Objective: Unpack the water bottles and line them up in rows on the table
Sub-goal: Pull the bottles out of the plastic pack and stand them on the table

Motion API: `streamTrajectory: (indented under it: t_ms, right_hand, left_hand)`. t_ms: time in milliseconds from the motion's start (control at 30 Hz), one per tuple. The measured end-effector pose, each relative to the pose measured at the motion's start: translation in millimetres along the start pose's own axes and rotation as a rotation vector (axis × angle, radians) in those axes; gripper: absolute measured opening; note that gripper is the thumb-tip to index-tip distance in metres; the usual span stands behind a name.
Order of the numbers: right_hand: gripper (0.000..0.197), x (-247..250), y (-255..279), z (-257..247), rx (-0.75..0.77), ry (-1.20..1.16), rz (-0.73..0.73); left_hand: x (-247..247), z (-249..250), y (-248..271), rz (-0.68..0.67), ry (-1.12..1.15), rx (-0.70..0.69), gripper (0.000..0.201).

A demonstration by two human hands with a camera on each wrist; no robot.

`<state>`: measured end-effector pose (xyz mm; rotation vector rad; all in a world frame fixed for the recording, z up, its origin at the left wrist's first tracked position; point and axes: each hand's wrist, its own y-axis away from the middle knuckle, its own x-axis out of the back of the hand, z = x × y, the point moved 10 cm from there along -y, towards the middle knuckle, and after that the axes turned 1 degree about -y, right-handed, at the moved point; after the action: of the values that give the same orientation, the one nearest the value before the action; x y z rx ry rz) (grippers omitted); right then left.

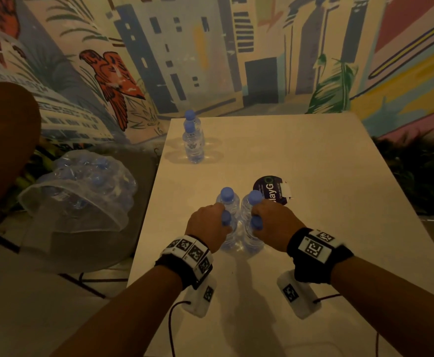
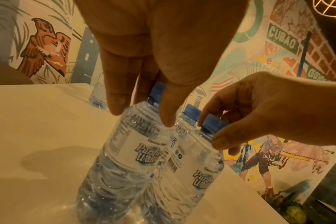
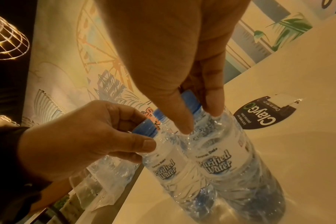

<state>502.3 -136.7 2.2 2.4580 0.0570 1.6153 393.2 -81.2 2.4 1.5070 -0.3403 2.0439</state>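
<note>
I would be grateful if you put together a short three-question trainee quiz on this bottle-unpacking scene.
1. True or false: the right hand holds a bottle by its neck.
2. How many bottles stand at the table's far end: A one, B two, C four?
3. Fill in: the remaining pack lies to the table's ____ side.

Key: 1 true; 2 B, the two far bottles; 3 left.

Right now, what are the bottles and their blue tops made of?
The water bottles look like thin clear plastic: see-through, ribbed, with shiny glints. The blue caps look like harder, matte plastic that light does not pass through. The labels seem glossy film or paper; I cannot tell which.
</note>
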Motion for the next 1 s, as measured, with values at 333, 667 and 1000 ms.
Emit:
streamTrajectory:
  t_ms: [333, 667, 1000]
  right_hand:
    - [0.018, -1.5, -3.3, 1.9, 0.020, 0.017, -0.012]
    - [0.018, -1.3, -3.1, 1.6, 0.008, 0.025, -0.017]
    - [0.017, -1.1, -2.7, 1.0, -0.002, 0.005, -0.034]
  left_hand:
    - [-7.0, 8.3, -4.9, -0.043, 0.020, -0.001, 0.019]
    - [-3.9, 9.6, -2.2, -0.038, -0.040, -0.020, 0.013]
    - [0.1, 7.3, 2.8, -0.052, 0.024, -0.007, 0.018]
